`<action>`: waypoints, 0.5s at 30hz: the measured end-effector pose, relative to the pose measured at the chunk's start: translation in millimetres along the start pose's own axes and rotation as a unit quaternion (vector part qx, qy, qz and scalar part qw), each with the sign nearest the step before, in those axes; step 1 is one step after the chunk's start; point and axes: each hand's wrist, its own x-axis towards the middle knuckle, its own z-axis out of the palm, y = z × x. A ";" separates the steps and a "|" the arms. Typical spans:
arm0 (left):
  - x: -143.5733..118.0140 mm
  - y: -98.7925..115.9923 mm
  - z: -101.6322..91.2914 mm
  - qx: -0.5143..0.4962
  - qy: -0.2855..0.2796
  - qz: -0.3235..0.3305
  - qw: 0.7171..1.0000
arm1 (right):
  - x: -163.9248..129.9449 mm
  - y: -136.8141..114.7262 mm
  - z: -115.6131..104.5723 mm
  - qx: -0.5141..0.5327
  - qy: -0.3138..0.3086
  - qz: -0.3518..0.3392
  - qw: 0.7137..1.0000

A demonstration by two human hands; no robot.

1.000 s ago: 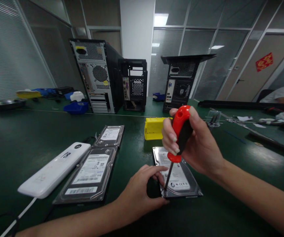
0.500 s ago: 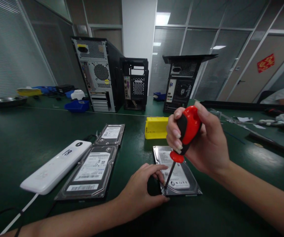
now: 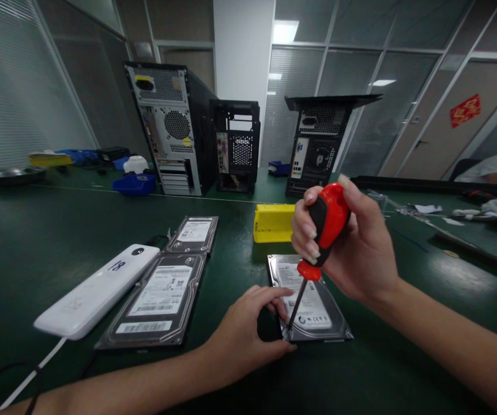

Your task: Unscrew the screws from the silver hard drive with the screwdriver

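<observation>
My right hand is closed in a full grip around the red and black handle of the screwdriver. The long axis of the tool runs from the handle, up and to the right, down and to the left to its tip; the thin dark shaft is tilted, not upright. The tip stands on the near left corner of the hard drive, well below my grip. My left hand rests flat on the table at this same corner, its fingers touching the left edge of the drive, holding nothing closed. The drive is a flat metal rectangle with a white label, its long side running from near to far. To the left lie two more hard drives and a white smooth oblong device beside them. Just beyond the drive sits a yellow plastic box. The table has a dark green matte surface.
</observation>
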 end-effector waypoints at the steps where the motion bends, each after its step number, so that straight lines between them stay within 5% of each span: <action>1: 0.1 0.6 -0.2 0.001 -0.003 -0.004 1.000 | 0.2 -0.1 -0.4 0.002 0.003 0.000 1.000; 15: 2.4 1.8 -2.4 0.002 -0.009 -0.041 0.999 | -1.7 -1.7 -0.8 -0.020 -0.010 -0.013 1.000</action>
